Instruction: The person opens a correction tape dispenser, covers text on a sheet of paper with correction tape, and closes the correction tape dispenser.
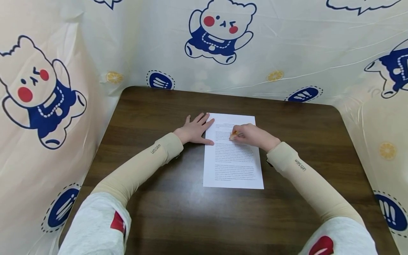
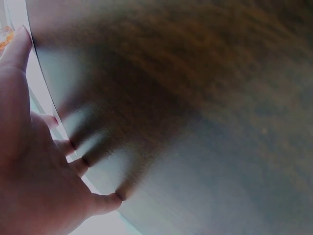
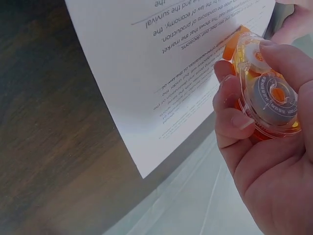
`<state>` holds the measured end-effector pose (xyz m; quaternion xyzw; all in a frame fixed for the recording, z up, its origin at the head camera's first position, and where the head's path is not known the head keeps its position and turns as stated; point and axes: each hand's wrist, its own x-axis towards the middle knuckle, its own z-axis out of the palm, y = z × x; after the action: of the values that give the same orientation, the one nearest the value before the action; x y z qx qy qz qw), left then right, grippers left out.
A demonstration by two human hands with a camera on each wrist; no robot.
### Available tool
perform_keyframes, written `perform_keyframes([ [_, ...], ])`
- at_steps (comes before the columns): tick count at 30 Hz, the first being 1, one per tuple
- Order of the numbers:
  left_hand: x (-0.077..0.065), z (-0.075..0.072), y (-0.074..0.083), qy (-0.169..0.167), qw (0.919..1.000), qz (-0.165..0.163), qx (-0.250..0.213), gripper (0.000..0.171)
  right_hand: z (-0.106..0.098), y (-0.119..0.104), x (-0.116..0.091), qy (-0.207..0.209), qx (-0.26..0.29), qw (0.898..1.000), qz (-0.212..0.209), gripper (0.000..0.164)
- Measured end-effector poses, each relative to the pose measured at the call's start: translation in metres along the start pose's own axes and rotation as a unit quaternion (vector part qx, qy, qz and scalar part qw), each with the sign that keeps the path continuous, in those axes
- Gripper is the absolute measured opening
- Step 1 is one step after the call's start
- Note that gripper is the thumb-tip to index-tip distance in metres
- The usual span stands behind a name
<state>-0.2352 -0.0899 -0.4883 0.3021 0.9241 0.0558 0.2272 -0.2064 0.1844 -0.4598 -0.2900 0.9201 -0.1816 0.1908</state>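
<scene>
Head view: printed sheet (image 1: 234, 159) is laid on dark table (image 1: 178, 212); its upper left edge is pressed by left hand (image 1: 193, 132), fingers spread, nothing grasped. Tape dispenser (image 1: 234, 135) is held over the sheet's upper text by right hand (image 1: 254, 136). Left wrist: thumb is placed on sheet edge. Right wrist: clear-and-orange dispenser is gripped between thumb and curled fingers, grey reel (image 3: 273, 99) visible inside, orange tip held at printed lines.

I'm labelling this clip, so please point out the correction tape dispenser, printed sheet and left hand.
Correction tape dispenser (image 3: 269, 102), right wrist view: its grey reel.
Printed sheet (image 1: 234, 156), head view: text on its lower half.
Left hand (image 1: 195, 131), head view: back of the hand.
</scene>
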Motion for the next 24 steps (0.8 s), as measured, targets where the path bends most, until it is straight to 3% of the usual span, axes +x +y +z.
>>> perform_keyframes([
  [24,-0.0012,-0.0015,0.0013,-0.002,1.0000,-0.004,-0.002,0.108,0.0012,-0.0033,-0.0034,0.015,-0.040,0.999,-0.029,0.017],
])
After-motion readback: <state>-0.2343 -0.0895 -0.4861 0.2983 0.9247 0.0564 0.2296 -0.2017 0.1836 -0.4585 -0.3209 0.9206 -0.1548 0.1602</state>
